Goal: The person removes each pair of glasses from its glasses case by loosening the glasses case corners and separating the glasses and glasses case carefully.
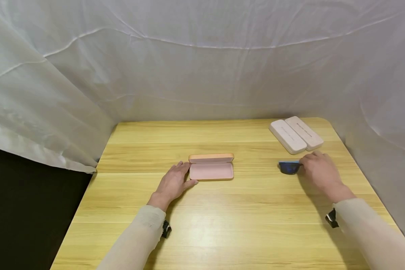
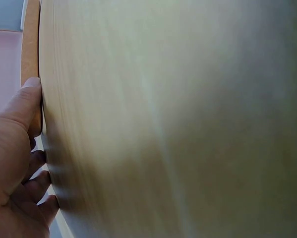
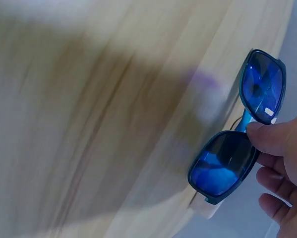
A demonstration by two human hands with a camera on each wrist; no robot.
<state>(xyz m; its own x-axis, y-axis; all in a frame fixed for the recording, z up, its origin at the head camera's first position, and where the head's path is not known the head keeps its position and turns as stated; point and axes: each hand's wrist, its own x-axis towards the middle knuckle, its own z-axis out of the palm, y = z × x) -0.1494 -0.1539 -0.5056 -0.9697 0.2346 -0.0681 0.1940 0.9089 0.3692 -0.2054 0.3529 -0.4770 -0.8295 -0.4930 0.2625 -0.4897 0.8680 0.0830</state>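
An orange glasses case [image 1: 211, 171] with a pink lining lies with its lid up near the middle of the table, nothing inside. My left hand [image 1: 173, 182] holds its left end, thumb along the front edge and fingers at the side. The left wrist view shows the thumb against the orange wall [image 2: 30, 49], with the other fingers bent below. To the right, my right hand [image 1: 320, 172] pinches sunglasses [image 3: 215, 171] with blue mirrored lenses by the bridge, between thumb and fingers. The hand hides part of them in the head view.
Two pale closed cases, a white one [image 1: 288, 137] and a pinkish one [image 1: 304, 133], lie side by side at the table's back right, just beyond my right hand. Light cloth [image 1: 202, 82] hangs behind the wooden table [image 1: 216, 225] and along both sides.
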